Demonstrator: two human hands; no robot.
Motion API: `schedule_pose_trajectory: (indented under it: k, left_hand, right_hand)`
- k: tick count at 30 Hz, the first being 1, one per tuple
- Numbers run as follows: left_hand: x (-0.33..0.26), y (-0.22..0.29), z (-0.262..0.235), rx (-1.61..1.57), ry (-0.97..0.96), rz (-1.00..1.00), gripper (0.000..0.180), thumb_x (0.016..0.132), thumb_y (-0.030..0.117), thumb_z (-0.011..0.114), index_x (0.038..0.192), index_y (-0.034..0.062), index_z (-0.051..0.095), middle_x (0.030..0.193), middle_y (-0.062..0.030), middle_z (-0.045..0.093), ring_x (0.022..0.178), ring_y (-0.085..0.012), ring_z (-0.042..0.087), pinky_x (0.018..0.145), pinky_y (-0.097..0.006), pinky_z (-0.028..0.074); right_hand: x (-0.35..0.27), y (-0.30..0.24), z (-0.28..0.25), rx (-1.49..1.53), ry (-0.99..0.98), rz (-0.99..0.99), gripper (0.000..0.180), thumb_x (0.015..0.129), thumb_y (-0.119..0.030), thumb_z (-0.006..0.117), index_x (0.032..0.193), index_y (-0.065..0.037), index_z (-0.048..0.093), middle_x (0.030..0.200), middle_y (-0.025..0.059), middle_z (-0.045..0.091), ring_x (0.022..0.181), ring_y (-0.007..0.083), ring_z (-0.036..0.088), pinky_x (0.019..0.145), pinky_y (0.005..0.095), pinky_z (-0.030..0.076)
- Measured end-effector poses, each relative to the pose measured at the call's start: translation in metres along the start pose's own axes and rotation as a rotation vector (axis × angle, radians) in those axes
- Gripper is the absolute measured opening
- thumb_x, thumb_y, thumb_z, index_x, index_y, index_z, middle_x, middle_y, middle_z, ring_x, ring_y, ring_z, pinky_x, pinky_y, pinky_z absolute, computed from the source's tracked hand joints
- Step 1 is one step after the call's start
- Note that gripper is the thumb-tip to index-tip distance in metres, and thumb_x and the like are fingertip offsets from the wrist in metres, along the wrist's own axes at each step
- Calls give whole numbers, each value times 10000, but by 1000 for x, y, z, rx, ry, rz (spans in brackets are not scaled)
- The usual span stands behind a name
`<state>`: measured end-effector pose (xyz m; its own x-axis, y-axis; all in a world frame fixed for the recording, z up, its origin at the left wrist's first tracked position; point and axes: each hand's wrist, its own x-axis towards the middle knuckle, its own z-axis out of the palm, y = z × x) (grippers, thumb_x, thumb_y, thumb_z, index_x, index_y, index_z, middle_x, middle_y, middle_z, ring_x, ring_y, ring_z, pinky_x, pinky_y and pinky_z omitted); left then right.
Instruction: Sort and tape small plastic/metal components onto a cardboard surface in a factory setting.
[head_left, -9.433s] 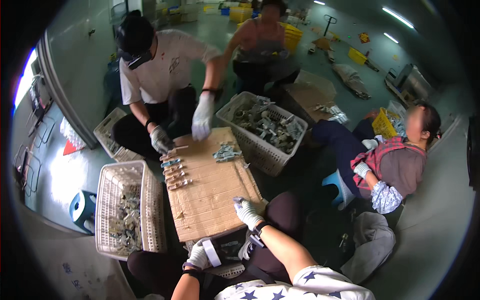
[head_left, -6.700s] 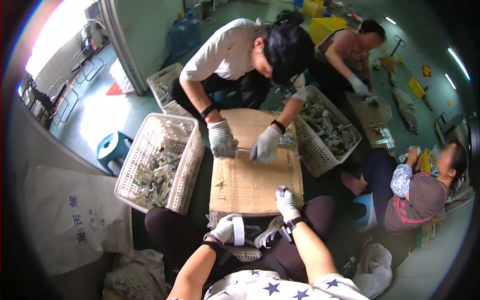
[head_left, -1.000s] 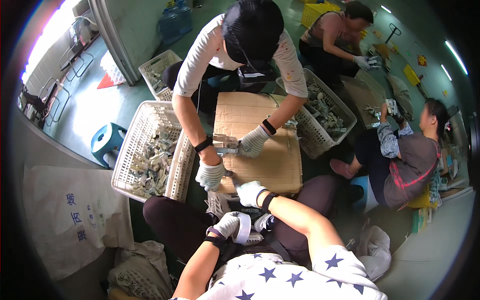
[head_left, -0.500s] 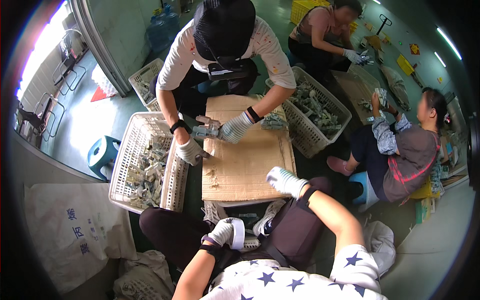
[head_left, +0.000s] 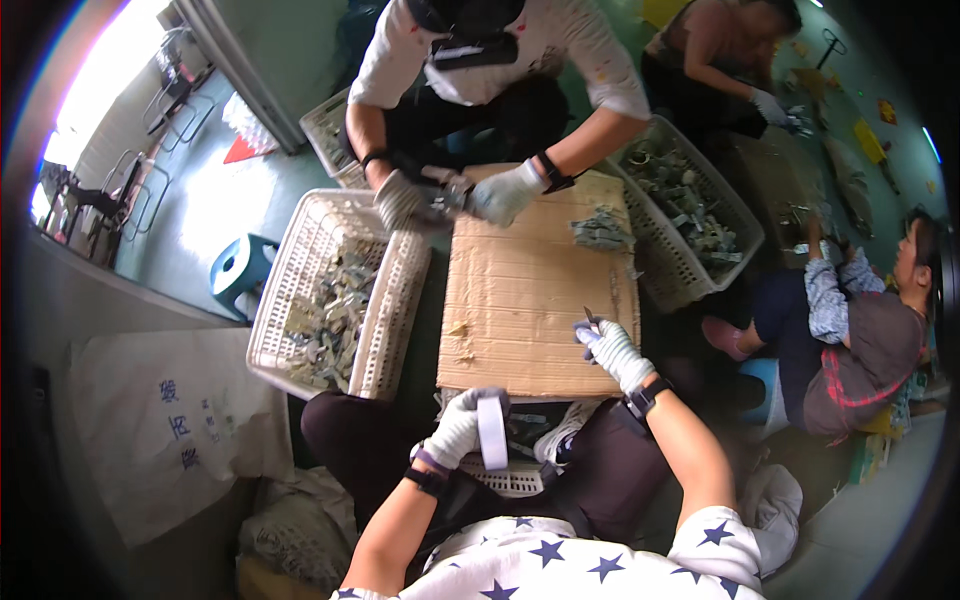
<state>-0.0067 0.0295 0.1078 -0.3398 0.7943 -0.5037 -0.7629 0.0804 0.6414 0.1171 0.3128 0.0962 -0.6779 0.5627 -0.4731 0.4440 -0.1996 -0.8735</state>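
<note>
My left hand (head_left: 455, 428), in a striped work glove, is closed around a roll of white tape (head_left: 491, 432) just off the near edge of a cardboard-topped table (head_left: 540, 295). Over the table's right near part is my gloved right hand (head_left: 616, 352), its fingers closed on a small dark pointed thing (head_left: 591, 318) whose kind I cannot make out. A pile of grey plastic pieces (head_left: 602, 230) lies at the table's far right. Across from me, a co-worker's two gloved hands (head_left: 508, 195) hold more grey pieces (head_left: 440, 195), blurred by motion.
White crates of plastic pieces stand left (head_left: 262, 318) and right (head_left: 690, 275) of the table. A blue stool (head_left: 240, 272) and a white sack (head_left: 165, 430) are at the left. Two other people work at the right, near another cardboard surface (head_left: 775, 180).
My view has shifted. My left hand has lifted the tape roll toward the table edge. The dark pointed thing now shows in my right hand. The co-worker's hands have drawn back with the grey pieces.
</note>
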Motion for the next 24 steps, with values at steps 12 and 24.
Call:
schedule_pose_trajectory:
  k: [12, 24]
  left_hand:
    - [15, 59, -5, 44, -279, -12, 526, 799, 109, 673, 1273, -39, 500, 1275, -140, 548, 1148, -225, 542, 986, -335, 431]
    - [37, 98, 30, 283, -193, 70, 745, 863, -2, 608, 1474, 94, 191, 1040, -179, 659, 968, -224, 644, 891, -334, 497]
  right_hand:
    - [-119, -20, 115, 381, -457, 207, 319, 847, -170, 702, 1134, -61, 616, 983, -20, 628, 899, 60, 548, 807, 229, 446]
    - [-136, -21, 125, 360, -416, 51, 257, 869, -209, 675, 1087, -82, 625, 788, -59, 603, 588, 17, 489, 524, 183, 408]
